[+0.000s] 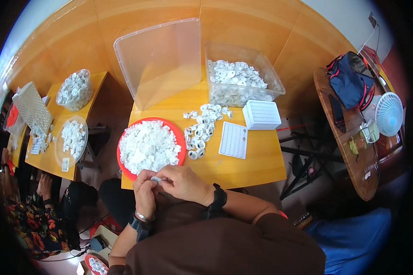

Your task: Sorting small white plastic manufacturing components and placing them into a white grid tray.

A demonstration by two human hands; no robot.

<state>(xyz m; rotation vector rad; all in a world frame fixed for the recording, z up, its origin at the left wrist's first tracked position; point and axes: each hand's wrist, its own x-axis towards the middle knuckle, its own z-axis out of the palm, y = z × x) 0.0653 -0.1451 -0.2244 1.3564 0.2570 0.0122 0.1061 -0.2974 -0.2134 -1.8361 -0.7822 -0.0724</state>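
Note:
Close to my body, at the table's front edge, my left hand (145, 193) and my right hand (184, 184) meet with bent fingers. Between their fingertips they pinch a small round white plastic piece (156, 179); its details are too small to make out. Just beyond my hands lies a red round tray (182, 151) heaped with small white pieces (149, 144). To its right, white ring-shaped parts (201, 130), some with dark middles, are strewn over the table. A white tray with rows of wavy slots (233, 140) lies flat farther right, near a stack of similar trays (262, 115).
A clear bin (273, 89) full of white round parts stands at the back, beside an upright translucent lid (163, 59). At left, another person's hands (44, 185) are near a second table (53, 158). A fan (389, 114) and blue bag (351, 80) occupy the right-hand table.

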